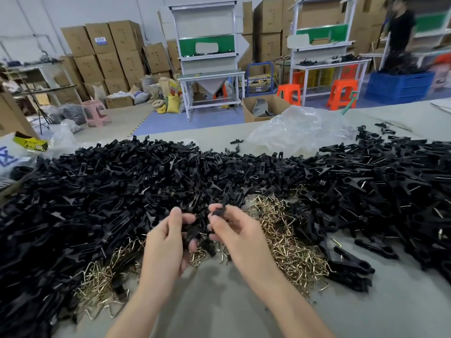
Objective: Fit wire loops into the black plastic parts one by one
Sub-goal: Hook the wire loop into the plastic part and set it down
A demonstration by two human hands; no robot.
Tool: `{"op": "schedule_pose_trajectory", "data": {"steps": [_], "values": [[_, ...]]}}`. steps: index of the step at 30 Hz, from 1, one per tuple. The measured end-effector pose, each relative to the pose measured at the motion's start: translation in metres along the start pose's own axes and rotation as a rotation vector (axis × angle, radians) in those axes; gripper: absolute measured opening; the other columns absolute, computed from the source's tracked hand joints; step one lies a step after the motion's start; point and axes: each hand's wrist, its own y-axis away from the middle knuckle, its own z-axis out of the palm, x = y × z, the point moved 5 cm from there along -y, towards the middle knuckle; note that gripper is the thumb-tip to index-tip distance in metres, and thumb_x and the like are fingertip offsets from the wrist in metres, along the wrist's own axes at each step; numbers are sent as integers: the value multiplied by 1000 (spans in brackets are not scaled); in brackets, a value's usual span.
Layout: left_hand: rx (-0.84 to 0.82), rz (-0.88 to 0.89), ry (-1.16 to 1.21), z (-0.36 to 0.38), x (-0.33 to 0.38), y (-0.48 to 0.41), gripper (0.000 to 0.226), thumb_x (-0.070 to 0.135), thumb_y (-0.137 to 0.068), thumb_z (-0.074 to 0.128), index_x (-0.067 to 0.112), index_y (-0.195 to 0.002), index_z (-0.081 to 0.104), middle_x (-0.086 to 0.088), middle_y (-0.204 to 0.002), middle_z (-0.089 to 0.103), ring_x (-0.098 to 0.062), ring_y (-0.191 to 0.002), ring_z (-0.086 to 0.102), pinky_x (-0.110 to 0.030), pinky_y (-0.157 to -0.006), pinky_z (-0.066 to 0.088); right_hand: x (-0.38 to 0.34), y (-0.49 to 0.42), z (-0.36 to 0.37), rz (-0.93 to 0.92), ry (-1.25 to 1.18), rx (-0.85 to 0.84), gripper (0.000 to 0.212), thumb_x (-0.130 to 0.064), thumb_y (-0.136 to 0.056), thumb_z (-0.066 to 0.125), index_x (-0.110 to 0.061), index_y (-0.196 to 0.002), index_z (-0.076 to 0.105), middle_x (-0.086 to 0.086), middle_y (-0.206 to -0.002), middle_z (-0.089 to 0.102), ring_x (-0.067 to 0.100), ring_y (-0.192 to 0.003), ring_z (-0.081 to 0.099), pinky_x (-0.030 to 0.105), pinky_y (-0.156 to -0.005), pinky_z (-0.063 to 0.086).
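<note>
Left hand (168, 242) grip clamped on black part (190, 234), right hand (235, 230) pinches 2nd black part (218, 210); prob. light, stiff, so hold mid-body.

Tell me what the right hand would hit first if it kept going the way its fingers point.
Most likely the left hand and the black part it holds; the right hand points leftward at them, though depth is unclear.
</note>
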Motion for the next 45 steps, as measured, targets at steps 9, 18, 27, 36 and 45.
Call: {"op": "schedule_pose_trajectory", "data": {"steps": [9,18,27,36,45], "values": [[-39,-78,377,8,-11,11,60,62,-89,40,11,-103,68,4,-60,39,-5,-41,27,-18,-35,24,17,0,13,84,-16,-71,33,-18,-98,66,-35,-126,63,-14,-106,74,13,-91,75,24,-81,59],[-1,-64,367,-4,-15,7,49,65,-89,46,23,-93,70,7,-59,47,-6,-43,34,-19,-37,31,21,-2,15,41,23,-81,43,-24,-89,72,-51,-121,61,-21,-108,72,18,-85,76,23,-72,58],[-137,-14,312,5,-10,10,35,10,-99,58,30,-126,66,1,-101,76,-9,-97,71,-18,-77,54,15,0,5,22,84,-31,50,-15,-95,69,-49,-131,58,-21,-104,71,15,-86,74,23,-61,57],[-155,29,297,6,-11,11,31,3,-99,57,28,-112,70,-3,-97,76,-15,-84,69,-23,-76,56,18,0,6,34,112,-61,47,-14,-97,67,-51,-126,59,-21,-106,71,11,-85,74,19,-65,55],[-158,202,4,8,-3,22,17,17,-101,58,28,-110,69,3,-94,76,-11,-81,72,-24,-69,58,15,3,7,36,126,-106,45,-11,-97,66,-42,-129,62,-2,-107,71,13,-77,65,22,-67,55]]}}
